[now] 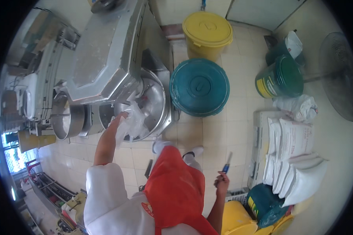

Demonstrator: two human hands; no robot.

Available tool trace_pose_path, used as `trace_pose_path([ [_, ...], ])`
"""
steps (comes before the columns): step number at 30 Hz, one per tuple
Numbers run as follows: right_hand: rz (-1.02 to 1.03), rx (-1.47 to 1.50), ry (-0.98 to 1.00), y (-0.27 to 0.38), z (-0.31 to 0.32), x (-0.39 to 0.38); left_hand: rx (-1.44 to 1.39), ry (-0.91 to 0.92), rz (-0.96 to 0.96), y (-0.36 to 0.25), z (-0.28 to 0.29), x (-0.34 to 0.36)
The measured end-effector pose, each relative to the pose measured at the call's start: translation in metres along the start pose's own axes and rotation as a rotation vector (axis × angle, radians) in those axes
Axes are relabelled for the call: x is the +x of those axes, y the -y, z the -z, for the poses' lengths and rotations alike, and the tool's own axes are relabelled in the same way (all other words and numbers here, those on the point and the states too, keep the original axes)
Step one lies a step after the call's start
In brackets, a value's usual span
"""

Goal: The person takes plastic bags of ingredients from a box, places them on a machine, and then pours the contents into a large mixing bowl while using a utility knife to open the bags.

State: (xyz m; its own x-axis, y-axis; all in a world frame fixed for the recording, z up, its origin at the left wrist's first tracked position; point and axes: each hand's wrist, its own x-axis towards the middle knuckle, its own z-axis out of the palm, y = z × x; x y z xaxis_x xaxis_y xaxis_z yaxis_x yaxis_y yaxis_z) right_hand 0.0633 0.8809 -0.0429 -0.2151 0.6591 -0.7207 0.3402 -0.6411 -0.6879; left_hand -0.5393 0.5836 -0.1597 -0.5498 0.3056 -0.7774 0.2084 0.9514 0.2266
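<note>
Bag (132,124) hangs clamped in your left hand (119,119) over the mixer bowl (157,103); keep it low. Right hand (222,181) grips the knife (226,164): point it away.

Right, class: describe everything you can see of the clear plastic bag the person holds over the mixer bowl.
The clear plastic bag is thin, crumpled and translucent white. The left hand holds it in its grip at the bag's left edge, arm stretched forward. It hangs over the near rim of the round steel mixer bowl, under the grey machine head. Whether anything is inside it cannot be told.
</note>
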Motion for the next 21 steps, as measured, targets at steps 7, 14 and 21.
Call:
trace_pose_path([
  [7, 0.178, 0.014, -0.059, 0.124, 0.094, 0.125, -0.201, -0.149, 0.002, -0.104, 0.043, -0.072],
  [14, 0.169, -0.068, 0.008, 0.232, 0.112, 0.268, -0.388, -0.105, -0.009, -0.263, 0.036, 0.003],
  [21, 0.050, -0.217, 0.022, 0.341, 0.147, 0.410, -0.428, -0.053, -0.090, -0.497, 0.094, 0.133],
])
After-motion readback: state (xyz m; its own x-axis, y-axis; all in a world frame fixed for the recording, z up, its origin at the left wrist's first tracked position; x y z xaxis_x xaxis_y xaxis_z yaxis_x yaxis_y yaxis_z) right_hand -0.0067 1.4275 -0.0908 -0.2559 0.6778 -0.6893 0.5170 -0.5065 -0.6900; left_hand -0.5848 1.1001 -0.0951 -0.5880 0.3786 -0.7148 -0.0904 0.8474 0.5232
